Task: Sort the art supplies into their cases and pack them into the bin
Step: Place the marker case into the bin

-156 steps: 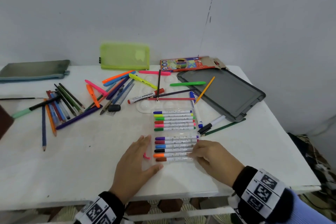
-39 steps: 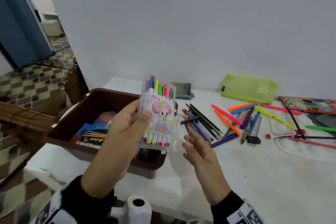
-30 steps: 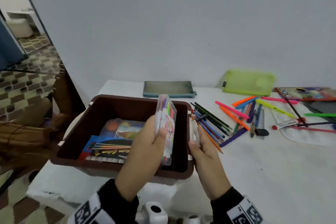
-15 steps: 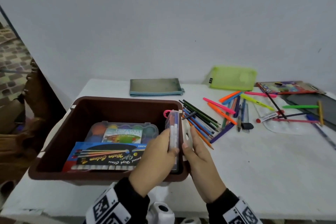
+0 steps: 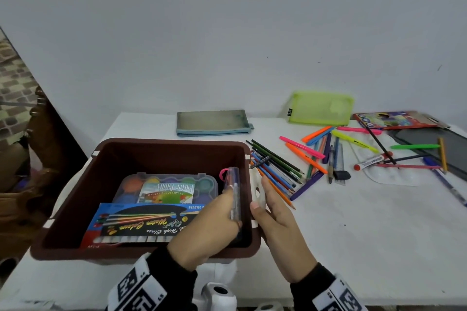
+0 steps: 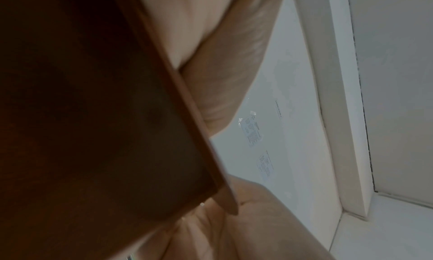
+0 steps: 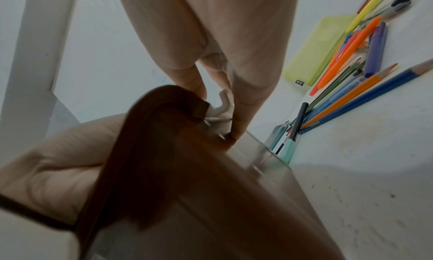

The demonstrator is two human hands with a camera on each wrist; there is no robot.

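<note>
While the left hand [image 5: 207, 225] grips the clear marker case [image 5: 233, 192] on edge, the case stands inside the brown bin [image 5: 161, 145], against the bin's right wall. The right hand [image 5: 276, 230] lies outside that wall with fingers extended, touching the white handle clip [image 5: 259, 189] on the bin's rim. A poster paint set [image 5: 166, 188] and a water colour box [image 5: 141, 225] lie flat on the bin floor. Right of the bin, loose pencils [image 5: 275, 169] and pens lie on the white table [image 5: 353, 222]; a grey pouch [image 5: 212, 122] lies behind the bin
</note>
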